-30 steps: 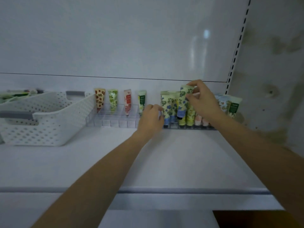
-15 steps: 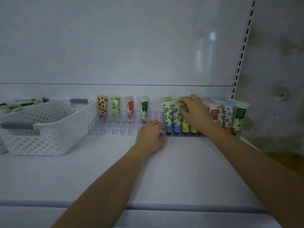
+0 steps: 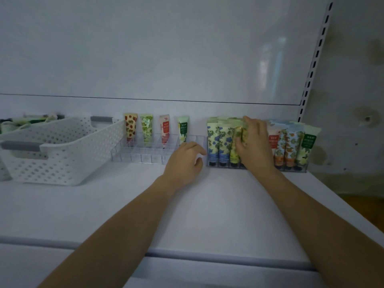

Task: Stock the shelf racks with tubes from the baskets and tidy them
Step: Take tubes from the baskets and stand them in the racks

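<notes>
The yellow-green tube (image 3: 234,151) stands upright in the full right rack (image 3: 292,169) under the right hand (image 3: 254,146), whose grip I cannot tell, while the left hand (image 3: 184,163) rests loose and empty just left.

The white shelf (image 3: 228,204) carries a row of things along its far side. At the left sits a white perforated basket (image 3: 62,154). Just right of it is a clear compartmented rack (image 3: 145,157), with four spaced tubes (image 3: 146,127) upright in its far row. Farther right, a second rack (image 3: 226,165) is packed with upright tubes (image 3: 218,142).
</notes>
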